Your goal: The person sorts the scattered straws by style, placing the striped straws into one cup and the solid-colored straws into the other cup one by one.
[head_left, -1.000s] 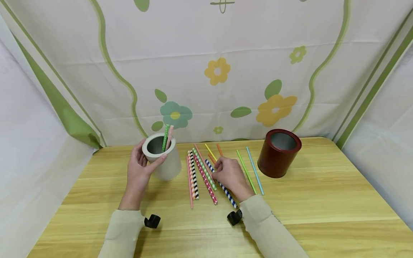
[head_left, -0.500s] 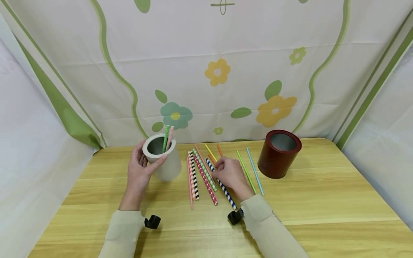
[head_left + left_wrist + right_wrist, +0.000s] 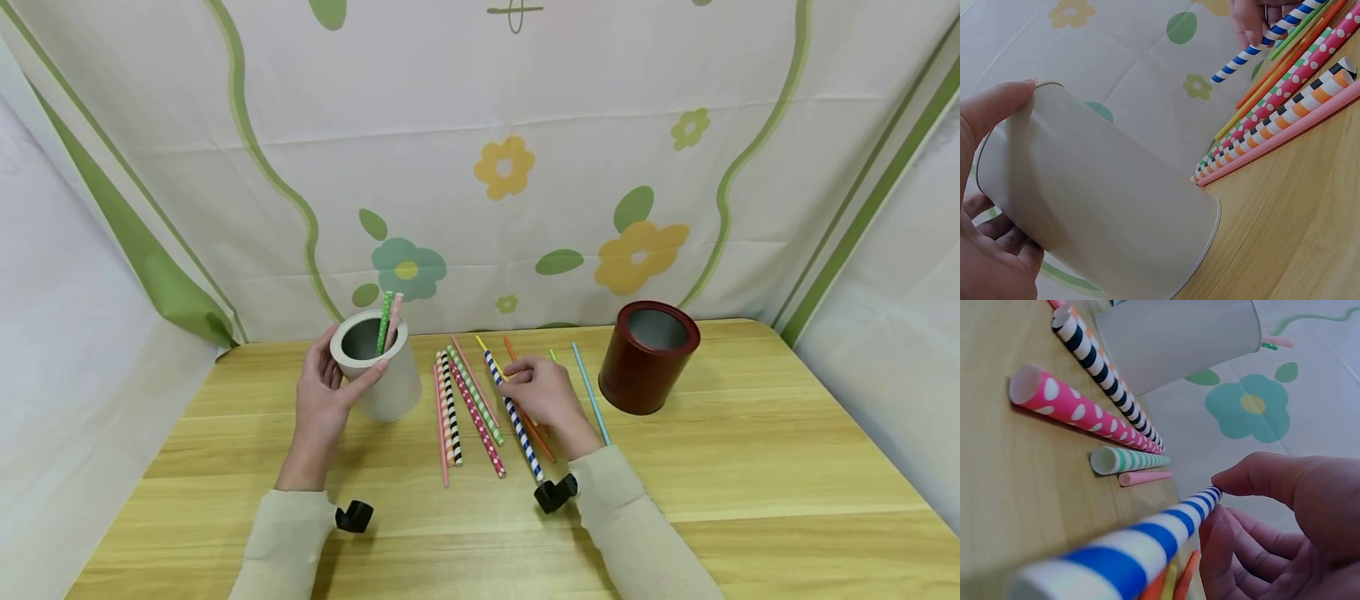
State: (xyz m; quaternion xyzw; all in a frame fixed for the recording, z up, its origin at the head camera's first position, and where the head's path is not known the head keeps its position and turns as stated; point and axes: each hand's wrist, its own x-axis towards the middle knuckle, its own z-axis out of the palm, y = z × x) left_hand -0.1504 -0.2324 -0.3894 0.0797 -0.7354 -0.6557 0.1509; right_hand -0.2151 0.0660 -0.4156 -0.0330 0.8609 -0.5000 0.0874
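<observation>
The right hand (image 3: 546, 392) pinches a blue-and-white striped paper straw (image 3: 521, 437) above the table (image 3: 450, 542); the left hand (image 3: 324, 396) grips the rim of a smooth, off-white cylindrical can (image 3: 393, 387). Only a green dotted straw (image 3: 385, 322) and a pale pink straw (image 3: 394, 317) stand inside, so filling seems early. Wide patterned tubes, including a magenta polka-dot straw (image 3: 479, 425), and slimmer plain ones, like a light-blue straw (image 3: 592, 394), lie loose. Far right stands a glossy dark-red metal can (image 3: 645, 375).

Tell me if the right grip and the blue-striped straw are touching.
Touching. The right wrist view shows it plainly: the right grip pinches the blue-striped straw, with the thumb tip pressed against it.
</observation>
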